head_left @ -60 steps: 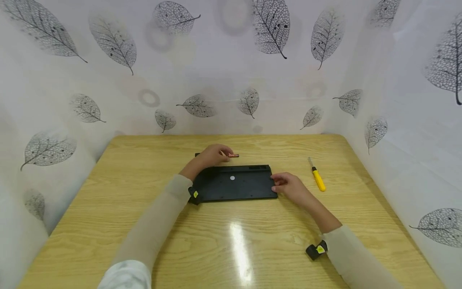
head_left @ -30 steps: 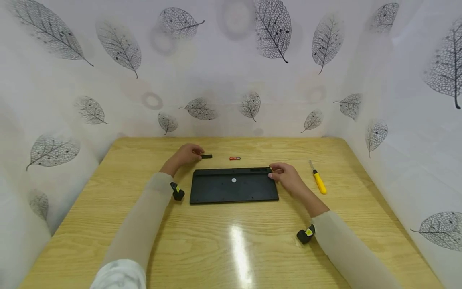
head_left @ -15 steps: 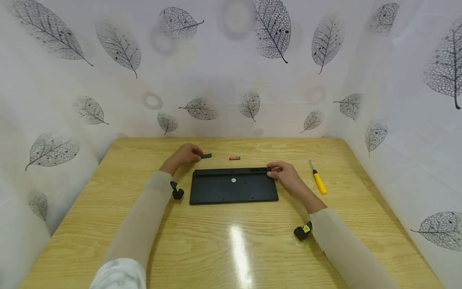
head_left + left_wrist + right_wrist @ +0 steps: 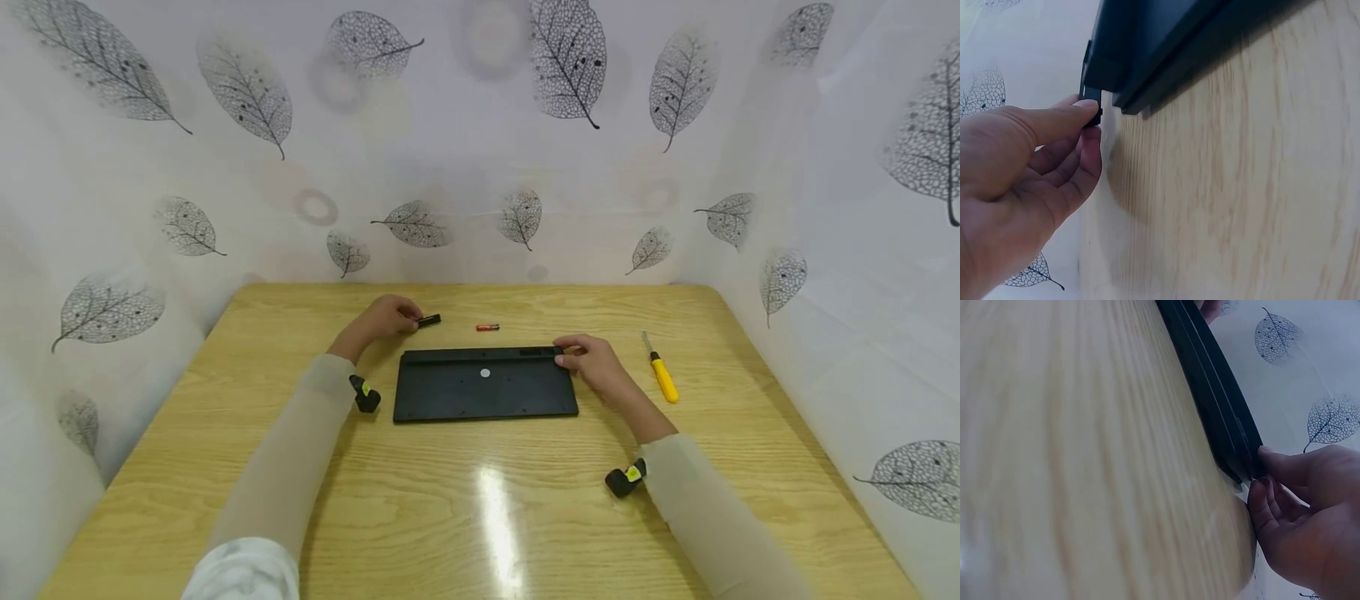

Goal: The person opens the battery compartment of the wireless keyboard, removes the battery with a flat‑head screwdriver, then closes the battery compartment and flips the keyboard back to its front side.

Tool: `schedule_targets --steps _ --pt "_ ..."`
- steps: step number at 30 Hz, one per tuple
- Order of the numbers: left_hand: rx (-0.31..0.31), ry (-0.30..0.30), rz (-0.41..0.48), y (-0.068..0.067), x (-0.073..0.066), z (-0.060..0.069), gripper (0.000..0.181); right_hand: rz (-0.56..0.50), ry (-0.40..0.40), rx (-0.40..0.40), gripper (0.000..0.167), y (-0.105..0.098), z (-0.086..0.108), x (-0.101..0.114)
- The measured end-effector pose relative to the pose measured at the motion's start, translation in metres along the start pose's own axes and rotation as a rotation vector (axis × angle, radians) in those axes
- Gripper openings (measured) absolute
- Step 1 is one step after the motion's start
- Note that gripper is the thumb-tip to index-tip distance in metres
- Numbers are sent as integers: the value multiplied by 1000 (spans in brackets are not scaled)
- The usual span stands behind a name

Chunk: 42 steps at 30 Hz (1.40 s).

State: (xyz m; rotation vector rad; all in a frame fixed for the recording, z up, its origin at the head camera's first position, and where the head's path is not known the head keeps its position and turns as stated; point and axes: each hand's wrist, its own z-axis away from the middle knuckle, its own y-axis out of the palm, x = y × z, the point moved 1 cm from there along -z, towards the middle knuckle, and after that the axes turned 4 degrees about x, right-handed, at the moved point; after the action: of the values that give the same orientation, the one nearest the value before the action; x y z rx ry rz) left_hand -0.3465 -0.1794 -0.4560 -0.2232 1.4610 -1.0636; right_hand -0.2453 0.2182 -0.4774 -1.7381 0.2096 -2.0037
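A black keyboard (image 4: 480, 396) lies face down on the wooden table, with an open battery slot (image 4: 537, 352) near its far right corner. My left hand (image 4: 386, 317) pinches a small black battery cover (image 4: 430, 321) between thumb and fingers, beyond the keyboard's far left corner. In the left wrist view, the thumb (image 4: 1063, 119) presses one end of the cover. My right hand (image 4: 600, 367) grips the far right corner of the keyboard, as the right wrist view shows with the thumb (image 4: 1288, 465) on one face. A red battery (image 4: 487, 327) rests behind the keyboard.
To the right lies a screwdriver (image 4: 663, 377) with a yellow handle, its metal tip pointing away. The wooden table (image 4: 420, 508) reaches back to a pale curtain (image 4: 450, 167) printed with leaves, which also hangs along both sides.
My left hand has left the battery, moved left and taken hold of the battery cover, then turned it slightly. My right hand has slid up the keyboard's right edge to its far corner.
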Motion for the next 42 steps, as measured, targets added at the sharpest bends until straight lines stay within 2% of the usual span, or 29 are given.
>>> schedule_targets --steps 4,14,19,24,33,42 --pt "2 20 49 2 -6 1 28 -7 12 4 38 0 -1 0" --pt "17 51 135 14 -32 3 30 -32 2 3 37 0 -2 -3" --pt "34 74 142 23 -44 1 30 -37 0 8 36 1 -1 -3" --pt "68 105 190 33 -55 -4 27 -49 -1 9 36 1 0 -3" --pt "101 184 161 54 -80 -16 26 -58 5 10 38 -1 1 -3" --pt "169 226 119 72 -101 -28 28 -81 13 8 41 1 2 0"
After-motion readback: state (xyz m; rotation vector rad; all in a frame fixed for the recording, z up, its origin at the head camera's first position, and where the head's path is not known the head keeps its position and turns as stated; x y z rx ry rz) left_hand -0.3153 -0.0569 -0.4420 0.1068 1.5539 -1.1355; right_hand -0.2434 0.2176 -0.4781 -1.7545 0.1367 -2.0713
